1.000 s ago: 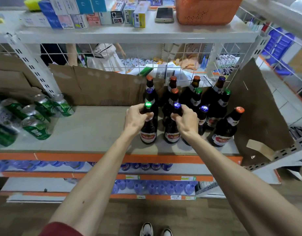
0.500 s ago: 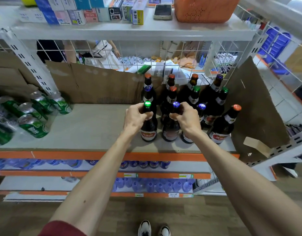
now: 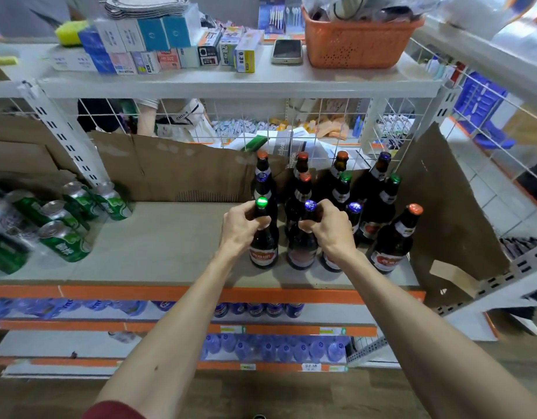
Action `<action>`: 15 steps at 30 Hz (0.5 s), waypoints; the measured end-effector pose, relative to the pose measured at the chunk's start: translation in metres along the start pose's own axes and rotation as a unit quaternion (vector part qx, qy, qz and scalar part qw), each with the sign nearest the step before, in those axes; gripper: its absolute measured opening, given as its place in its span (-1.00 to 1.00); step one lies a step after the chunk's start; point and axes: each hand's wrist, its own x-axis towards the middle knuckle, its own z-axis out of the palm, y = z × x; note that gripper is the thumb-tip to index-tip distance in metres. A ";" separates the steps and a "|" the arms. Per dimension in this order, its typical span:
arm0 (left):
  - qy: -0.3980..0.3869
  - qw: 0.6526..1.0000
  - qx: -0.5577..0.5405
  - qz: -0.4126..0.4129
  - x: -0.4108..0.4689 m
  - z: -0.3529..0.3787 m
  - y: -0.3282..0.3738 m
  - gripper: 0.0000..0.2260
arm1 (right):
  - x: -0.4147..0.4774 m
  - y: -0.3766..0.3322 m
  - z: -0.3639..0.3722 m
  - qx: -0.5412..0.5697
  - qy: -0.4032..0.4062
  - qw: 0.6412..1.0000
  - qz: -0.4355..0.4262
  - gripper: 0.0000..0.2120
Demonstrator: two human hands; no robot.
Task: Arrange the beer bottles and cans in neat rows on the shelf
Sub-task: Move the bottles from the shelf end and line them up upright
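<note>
Head view: fingers (image 3: pixel 262 220) of the left hand (image 3: pixel 241 228) are curled round the neck of a dark glass beer bottle with a green cap (image 3: pixel 264 249). The right hand (image 3: pixel 330 229) clamps the neck of its neighbour, a dark glass bottle with a blue cap (image 3: pixel 302 251). Both grips have held over the last second and the two bottles have hardly shifted. They stand upright, side by side, near the front edge of the grey shelf (image 3: pixel 170 243), so this pair looks settled into the front row. Behind them more bottles stand in rough rows. An orange-capped bottle (image 3: pixel 392 246) stands apart on the right, and green cans (image 3: pixel 64 240) cluster at far left. The bottles' red labels are too blurred to read; a yellow box (image 3: pixel 245 57) on the upper shelf reads "0.30".
</note>
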 end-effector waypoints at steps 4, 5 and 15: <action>-0.027 1.000 -0.010 0.002 0.004 -0.003 -0.004 -0.78 | 0.001 -0.001 0.000 0.001 -0.007 1.000 -0.004 -0.70; -0.026 1.000 -0.009 0.005 0.004 -0.003 -0.006 -0.78 | 0.001 -0.001 -0.001 0.003 -0.009 1.000 -0.004 -0.70; -0.038 0.999 0.005 0.018 0.002 -0.004 -0.005 -0.85 | -0.001 -0.004 0.001 -0.031 -0.015 0.999 -0.025 -0.82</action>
